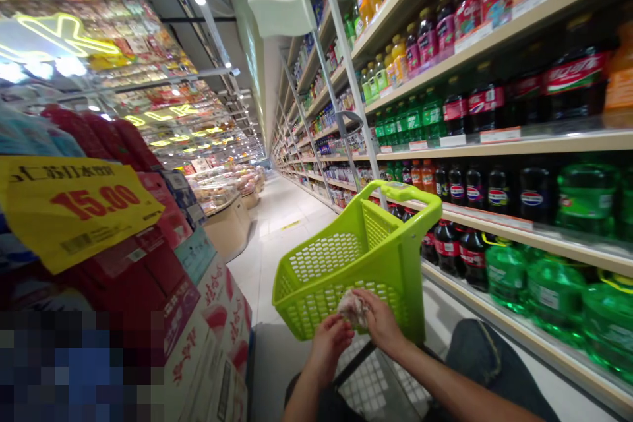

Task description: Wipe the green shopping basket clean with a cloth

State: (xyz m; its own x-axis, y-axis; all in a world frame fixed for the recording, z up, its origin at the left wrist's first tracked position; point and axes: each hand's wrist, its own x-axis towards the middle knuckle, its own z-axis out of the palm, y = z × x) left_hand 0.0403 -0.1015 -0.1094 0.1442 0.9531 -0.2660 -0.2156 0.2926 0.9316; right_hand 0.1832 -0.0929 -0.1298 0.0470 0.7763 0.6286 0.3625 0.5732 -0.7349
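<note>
A crumpled whitish wad (352, 308), like a tissue or wrapper, sits between both my hands low in the middle of the view. My left hand (327, 341) curls its fingers on the wad's left side. My right hand (380, 322) pinches it from the right. Both hands hover at the near rim of a lime-green plastic shopping basket (346, 257) with a tall handle (410, 196). The basket's inside looks bare. My knee in dark trousers (477, 353) shows to the right of the hands.
Shelves of cola and green soda bottles (494, 191) line the right side. On the left stand stacked red and white cartons (198, 316) under a yellow 15.00 price sign (74, 208). A pale tiled aisle (281, 217) runs ahead between them.
</note>
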